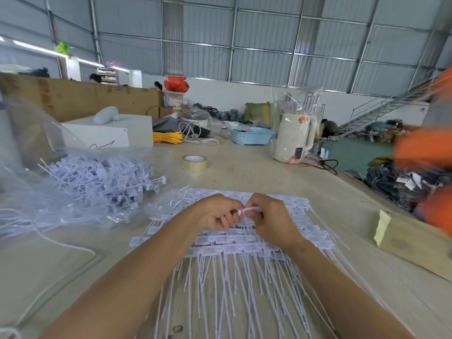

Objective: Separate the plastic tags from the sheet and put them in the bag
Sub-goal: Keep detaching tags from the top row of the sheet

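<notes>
A sheet of white plastic tags (227, 245) lies flat on the table in front of me, its long thin tails fanning toward me. Above its middle, my left hand (217, 214) and my right hand (271, 221) meet, and both pinch one small white tag (249, 209) between their fingertips. To the left lies a clear plastic bag (49, 192) with a heap of loose separated tags (97, 177) in it, its mouth facing the sheet.
A tape roll (194, 163) lies beyond the sheet. Farther back stand a white kettle in clear wrap (293, 138), a blue basket (252, 135) and a white box (110, 132). A cardboard piece (415, 243) lies at right. A blurred orange sleeve (425, 148) is at the right edge.
</notes>
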